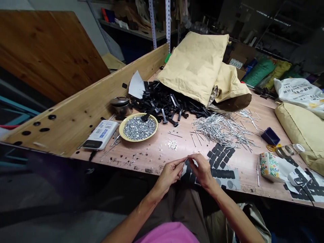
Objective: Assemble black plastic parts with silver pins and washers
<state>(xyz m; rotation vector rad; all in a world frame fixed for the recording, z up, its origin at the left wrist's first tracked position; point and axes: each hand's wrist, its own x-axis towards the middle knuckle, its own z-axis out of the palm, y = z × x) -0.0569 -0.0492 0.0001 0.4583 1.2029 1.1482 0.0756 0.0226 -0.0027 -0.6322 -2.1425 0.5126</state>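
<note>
My left hand (170,173) and my right hand (201,169) meet at the fingertips above the table's front edge. Both are closed in a pinch, and whatever sits between the fingertips is too small to make out. Beneath them lies a grey sheet (236,175) with rows of black rounded pads (218,156). Small flat washers (172,145) are scattered just beyond my left hand. Farther back is a heap of thin metal pins (222,130). To the left, a yellow bowl (121,134) holds many tiny metal pieces and a black part.
A pile of black plastic parts (164,101) spills from under a paper sack (194,64). A white device (101,133) lies by the wooden side board (83,101). On the right are a floral box (269,165), a glass jar (286,151) and a dark blue tray (270,135).
</note>
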